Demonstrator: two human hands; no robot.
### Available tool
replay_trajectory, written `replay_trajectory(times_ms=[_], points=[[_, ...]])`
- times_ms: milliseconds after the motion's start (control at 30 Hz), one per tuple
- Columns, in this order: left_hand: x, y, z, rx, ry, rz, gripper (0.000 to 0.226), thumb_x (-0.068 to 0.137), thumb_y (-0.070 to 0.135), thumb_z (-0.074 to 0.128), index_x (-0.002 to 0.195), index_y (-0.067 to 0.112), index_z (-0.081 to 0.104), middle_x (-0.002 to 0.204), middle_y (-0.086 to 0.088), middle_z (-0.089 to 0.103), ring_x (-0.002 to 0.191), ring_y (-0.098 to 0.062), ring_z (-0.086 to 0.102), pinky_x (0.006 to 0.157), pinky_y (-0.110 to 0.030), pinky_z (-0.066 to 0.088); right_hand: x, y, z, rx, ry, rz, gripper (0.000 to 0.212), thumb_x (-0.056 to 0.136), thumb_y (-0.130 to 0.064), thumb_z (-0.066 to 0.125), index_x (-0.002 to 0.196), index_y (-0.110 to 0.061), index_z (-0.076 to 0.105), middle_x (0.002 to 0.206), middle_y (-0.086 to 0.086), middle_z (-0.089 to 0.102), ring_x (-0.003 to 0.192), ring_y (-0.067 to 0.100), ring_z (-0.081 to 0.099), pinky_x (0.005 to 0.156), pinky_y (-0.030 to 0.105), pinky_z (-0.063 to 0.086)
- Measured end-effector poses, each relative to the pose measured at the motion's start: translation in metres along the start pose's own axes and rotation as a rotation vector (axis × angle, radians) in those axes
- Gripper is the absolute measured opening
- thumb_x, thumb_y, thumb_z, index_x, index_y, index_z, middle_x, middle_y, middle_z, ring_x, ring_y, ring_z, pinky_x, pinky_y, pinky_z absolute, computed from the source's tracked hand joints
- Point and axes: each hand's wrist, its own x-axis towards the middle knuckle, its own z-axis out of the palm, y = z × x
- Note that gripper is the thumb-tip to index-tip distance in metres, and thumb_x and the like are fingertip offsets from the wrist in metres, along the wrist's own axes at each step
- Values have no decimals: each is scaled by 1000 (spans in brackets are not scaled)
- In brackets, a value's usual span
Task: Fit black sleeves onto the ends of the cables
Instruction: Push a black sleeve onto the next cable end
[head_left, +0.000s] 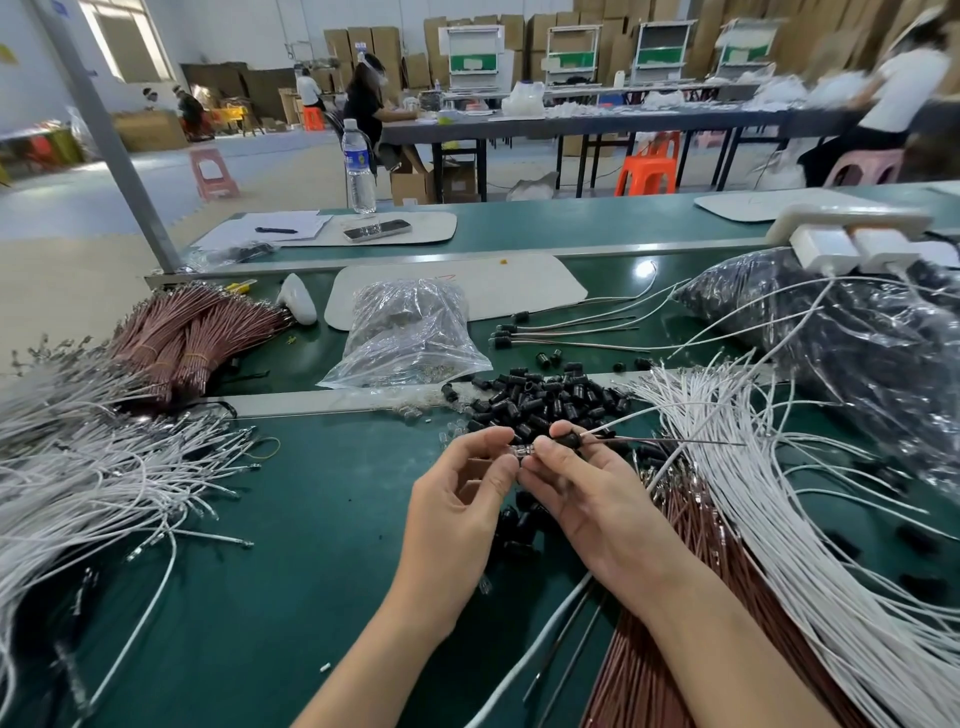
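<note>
STEP: sleeve going on | your right hand: fingers clamped on a black sleeve, its cables trailing out past your thumb | your left hand: fingers pinching the silvery end piece just beside it | NEXT: probably line them up, press together

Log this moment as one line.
left hand pinches silvery end piece | right hand holds black sleeve | cables trail right | sleeve pile behind hands

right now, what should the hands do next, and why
Probably slide the black sleeve in the right hand leftward over the silvery end that the left hand pinches: they meet at the fingertips, yet the end shows bare.
</note>
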Motion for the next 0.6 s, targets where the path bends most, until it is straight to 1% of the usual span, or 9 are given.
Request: replay_trajectory(times_ms=[167,367,600], points=[[-1,1,2,-8,17,12,16,95,11,68,105,23,72,93,2,76,86,-17,71,77,-19,54,0,1,0,-1,-2,-8,24,78,-2,70,99,-10,63,75,8,70,68,15,72,67,25,61],[-2,0,3,40,13,41,13,94,18,70,104,26,71,91,7,75,83,-10,69,75,-21,52,-1,0,0,-6,-4,-33,22,80,-1,69,99,-9,63,76,8,69,70,15,72,68,25,60],[-3,-2,2,118,20,96,15,95,16,71,105,28,71,96,10,75,90,-11,70,78,-21,54,0,2,-1,-41,14,-63,20,80,-2,69,98,-10,64,76,8,68,72,16,72,71,26,60]])
